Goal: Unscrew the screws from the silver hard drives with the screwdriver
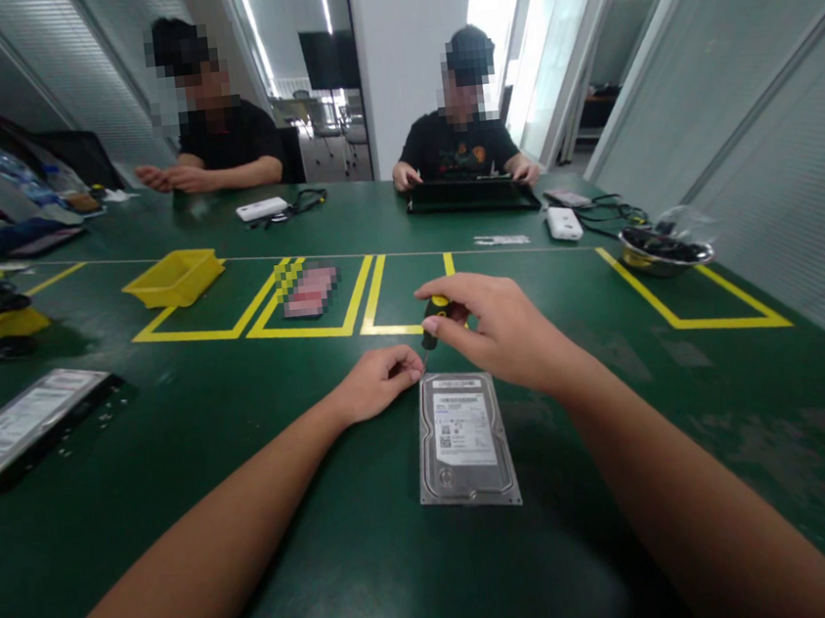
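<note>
A silver hard drive (464, 431) with a white label lies flat on the green table in front of me. My right hand (506, 324) is closed around the black and yellow handle of a screwdriver (429, 327). Its thin shaft points down at the drive's far left corner. Close by the screwdriver's tip, my left hand (383, 383) has its thumb and fingers pinched together at that same corner. Whatever lies between those fingertips is too small or hidden to make out.
Farther left are a larger drive-like unit (30, 423) and small scattered screws (65, 441). A yellow bin (177, 278) stands beyond the yellow tape outlines. At the right sits a metal bowl (664, 253) of dark items. Co-workers sit across; one holds a black tray (472, 196).
</note>
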A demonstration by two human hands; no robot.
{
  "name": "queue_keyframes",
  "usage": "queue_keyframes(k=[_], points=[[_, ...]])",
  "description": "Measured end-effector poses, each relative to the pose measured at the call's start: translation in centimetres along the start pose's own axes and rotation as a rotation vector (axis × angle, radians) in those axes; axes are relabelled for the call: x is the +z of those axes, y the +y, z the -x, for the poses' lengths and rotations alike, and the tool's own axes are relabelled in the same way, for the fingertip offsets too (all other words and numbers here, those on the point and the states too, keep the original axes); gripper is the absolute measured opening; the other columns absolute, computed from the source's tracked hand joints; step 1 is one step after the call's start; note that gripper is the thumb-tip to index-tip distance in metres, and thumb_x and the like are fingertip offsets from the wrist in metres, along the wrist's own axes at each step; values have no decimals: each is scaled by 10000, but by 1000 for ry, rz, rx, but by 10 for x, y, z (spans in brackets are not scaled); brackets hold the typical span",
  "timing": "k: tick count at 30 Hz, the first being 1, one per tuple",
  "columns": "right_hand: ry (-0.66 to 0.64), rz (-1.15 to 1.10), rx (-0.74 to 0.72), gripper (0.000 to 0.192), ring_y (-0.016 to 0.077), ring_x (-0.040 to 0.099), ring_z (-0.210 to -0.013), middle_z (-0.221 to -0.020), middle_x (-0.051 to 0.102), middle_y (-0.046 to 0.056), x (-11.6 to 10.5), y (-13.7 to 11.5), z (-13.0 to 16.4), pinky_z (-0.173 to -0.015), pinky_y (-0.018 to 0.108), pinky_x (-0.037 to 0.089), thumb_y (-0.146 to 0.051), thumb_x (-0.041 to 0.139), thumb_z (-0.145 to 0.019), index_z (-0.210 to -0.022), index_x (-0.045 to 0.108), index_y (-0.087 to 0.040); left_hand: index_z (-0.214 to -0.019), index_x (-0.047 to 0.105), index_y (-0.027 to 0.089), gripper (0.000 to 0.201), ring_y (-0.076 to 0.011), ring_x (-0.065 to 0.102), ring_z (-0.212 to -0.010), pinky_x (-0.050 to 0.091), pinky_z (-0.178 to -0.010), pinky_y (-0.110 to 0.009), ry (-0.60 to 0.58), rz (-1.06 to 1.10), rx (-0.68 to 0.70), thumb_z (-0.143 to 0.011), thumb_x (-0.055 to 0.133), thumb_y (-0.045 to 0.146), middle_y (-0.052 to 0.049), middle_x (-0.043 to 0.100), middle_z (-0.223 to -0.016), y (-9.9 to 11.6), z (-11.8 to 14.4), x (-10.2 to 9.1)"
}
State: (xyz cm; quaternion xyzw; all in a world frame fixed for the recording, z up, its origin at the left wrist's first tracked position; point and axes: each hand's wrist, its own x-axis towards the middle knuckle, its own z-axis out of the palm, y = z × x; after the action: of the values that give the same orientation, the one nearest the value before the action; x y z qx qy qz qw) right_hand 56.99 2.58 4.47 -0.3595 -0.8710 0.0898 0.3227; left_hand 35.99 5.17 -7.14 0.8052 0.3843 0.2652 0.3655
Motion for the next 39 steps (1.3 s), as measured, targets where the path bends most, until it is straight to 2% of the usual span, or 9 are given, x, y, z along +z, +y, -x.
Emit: queue_keyframes(k=[22, 28, 32, 39], points=[[5, 27, -42, 270, 151, 628, -850, -1053, 705, 59, -1, 3, 0, -788, 270, 452, -163, 587, -905, -1163, 651, -113, -870, 625, 156, 117, -147, 536, -719, 379, -654, -264, 4, -46, 9, -901, 547, 238, 2, 617, -785, 0, 0, 0], [-12, -30, 4, 238, 140, 615, -799, -960, 681, 21, -1, -1, 1, -739, 258, 440, -169, 589, -893, -1131, 592, -156, -853, 617, 154, 126, -141, 526, -702, 379, -648, -261, -1, -27, 14, -899, 550, 250, 7, 594, -763, 1, 0, 0], [-5, -27, -23, 217, 143, 607, -819, -967, 667, 26, -2, -1, 1, -752, 261, 435, -148, 580, -885, -1101, 599, -156, -858, 612, 154, 140, -141, 526, -695, 382, -646, -259, -7, -8, 11, -901, 550, 272, 8, 586, -754, 2, 0, -1], [43, -33, -26, 174, 166, 604, -883, -1017, 668, 51, 0, -2, -1, -787, 283, 446, -245, 570, -935, -1067, 657, -173, -854, 608, 155, 140, -144, 530, -706, 394, -662, -265, -10, 20, 15, -900, 558, 278, 5, 590, -759, 2, 0, -1]])
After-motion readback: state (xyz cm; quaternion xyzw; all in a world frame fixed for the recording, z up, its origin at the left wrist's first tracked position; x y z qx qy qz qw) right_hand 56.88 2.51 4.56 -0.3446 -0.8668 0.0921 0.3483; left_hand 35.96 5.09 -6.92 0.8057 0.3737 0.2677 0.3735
